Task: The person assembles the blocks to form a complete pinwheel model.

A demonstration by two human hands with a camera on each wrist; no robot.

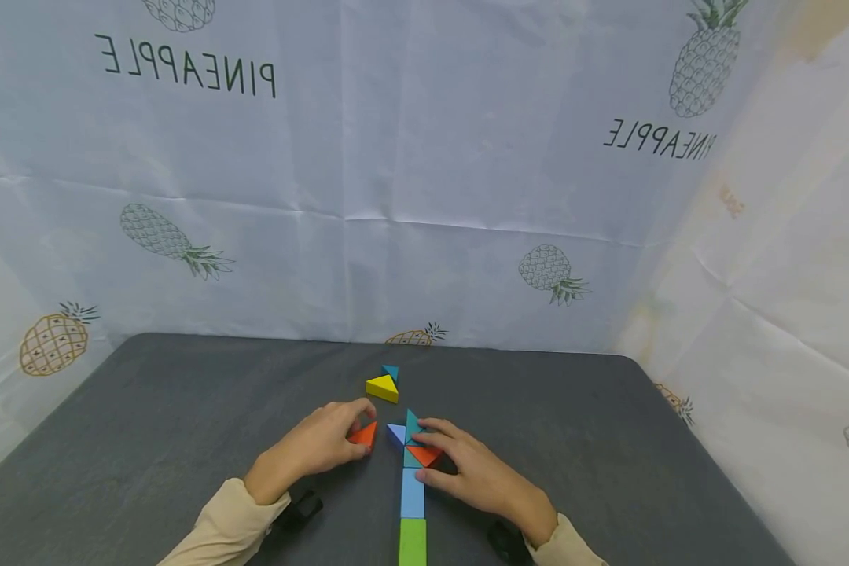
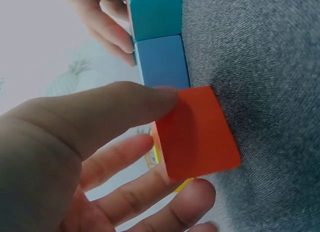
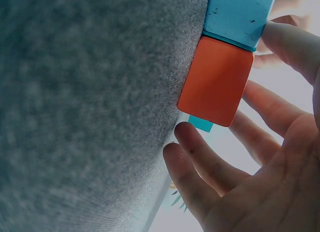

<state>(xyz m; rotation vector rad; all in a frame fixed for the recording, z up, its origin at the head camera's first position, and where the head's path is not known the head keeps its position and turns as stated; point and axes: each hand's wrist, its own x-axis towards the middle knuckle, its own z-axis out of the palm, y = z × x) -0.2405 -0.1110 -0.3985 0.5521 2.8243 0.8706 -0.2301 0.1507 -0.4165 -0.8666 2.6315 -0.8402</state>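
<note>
- While working on the dark table [image 1: 573, 448], beware of snagging on its textured surface, a likely cause of tipping.
- Watch the row of blocks [image 1: 413, 494]: apparently unfastened, liable to skew under uneven pressure.
- Note the right hand [image 1: 468, 468], fingers spread and loosely curved, touching the row's right side beside an orange triangle [image 1: 425, 455]; no pinch evident.
- Note the left hand [image 1: 320, 442], half closed, pinching an orange block [image 1: 365, 435] between thumb and fingers; liable to lose it with a loosened thumb.
- Find that orange block left of the row, apart from a lilac-blue triangle [image 1: 396, 435]: triangular from above, smooth, plain, softly rounded at the corners.
</note>
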